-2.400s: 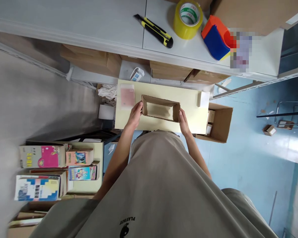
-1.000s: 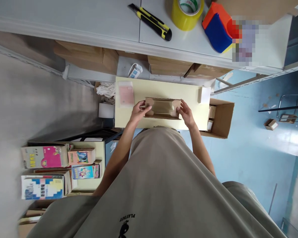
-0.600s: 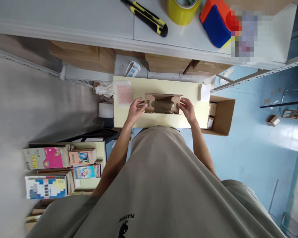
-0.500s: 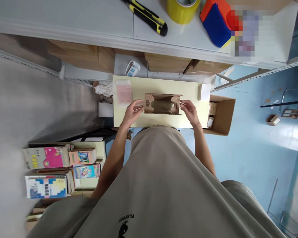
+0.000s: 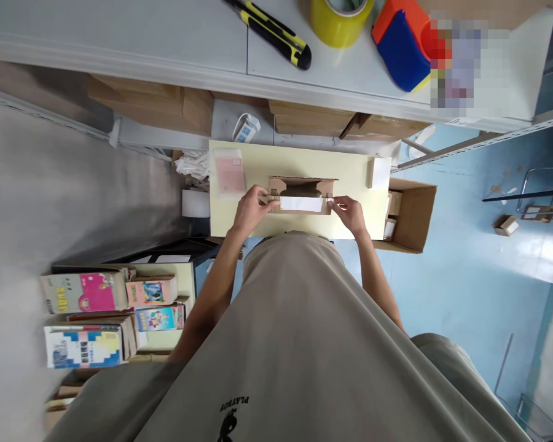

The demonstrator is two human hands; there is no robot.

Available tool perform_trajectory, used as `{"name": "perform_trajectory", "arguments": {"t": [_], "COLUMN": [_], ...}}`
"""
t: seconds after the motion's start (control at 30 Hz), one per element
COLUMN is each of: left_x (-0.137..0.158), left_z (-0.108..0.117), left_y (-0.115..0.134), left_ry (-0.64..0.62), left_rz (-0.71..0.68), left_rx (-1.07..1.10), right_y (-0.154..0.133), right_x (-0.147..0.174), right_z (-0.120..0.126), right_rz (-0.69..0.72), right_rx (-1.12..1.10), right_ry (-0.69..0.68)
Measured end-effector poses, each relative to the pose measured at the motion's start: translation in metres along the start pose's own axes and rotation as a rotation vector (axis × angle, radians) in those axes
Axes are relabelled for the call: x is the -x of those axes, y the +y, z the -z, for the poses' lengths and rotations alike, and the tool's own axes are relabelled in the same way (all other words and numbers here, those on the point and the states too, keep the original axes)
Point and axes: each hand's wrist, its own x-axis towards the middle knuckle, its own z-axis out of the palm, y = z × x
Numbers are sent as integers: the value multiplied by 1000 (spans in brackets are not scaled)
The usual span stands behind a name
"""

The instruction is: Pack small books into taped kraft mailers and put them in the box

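A small brown cardboard box (image 5: 276, 185) sits on the pale yellow tabletop (image 5: 350, 224) in front of me. Its near flap carries a white label (image 5: 301, 204) and is folded partway over the opening. My left hand (image 5: 253, 207) pinches the flap's left end between thumb and fingers. At the other end, my right hand (image 5: 348, 212) pinches the flap's right corner. Part of the box's dark inside shows behind the flap; what lies in it is mostly hidden.
On the tabletop are a pinkish clear case (image 5: 229, 172) at left and a white box (image 5: 379, 172) at right. A utility knife (image 5: 276, 35) and yellow tape (image 5: 338, 24) lie on the shelf above. An open carton (image 5: 412, 215) stands at right, book stacks (image 5: 85, 347) at left.
The near flap has swung inward over the opening, so its white label now shows. Both hands have moved inward and closed on the flap's ends.
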Motion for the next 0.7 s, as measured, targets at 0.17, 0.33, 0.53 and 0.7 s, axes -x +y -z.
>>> {"name": "perform_trajectory", "arguments": {"t": [0.17, 0.33, 0.53, 0.7], "left_x": [-4, 0, 2, 1], "left_z": [2, 2, -1, -2], "left_y": [16, 19, 4, -2], "left_ry": [23, -7, -1, 28], "left_rz": [-121, -201, -240, -287], "left_rx": [13, -33, -104, -68], "right_y": [-7, -14, -3, -1], "right_x": [-6, -5, -5, -1], "right_z": [-2, -1, 1, -6], "right_rz": [42, 140, 240, 261], "right_rx": [-5, 85, 260, 222], "right_ry": [39, 8, 16, 59]}}
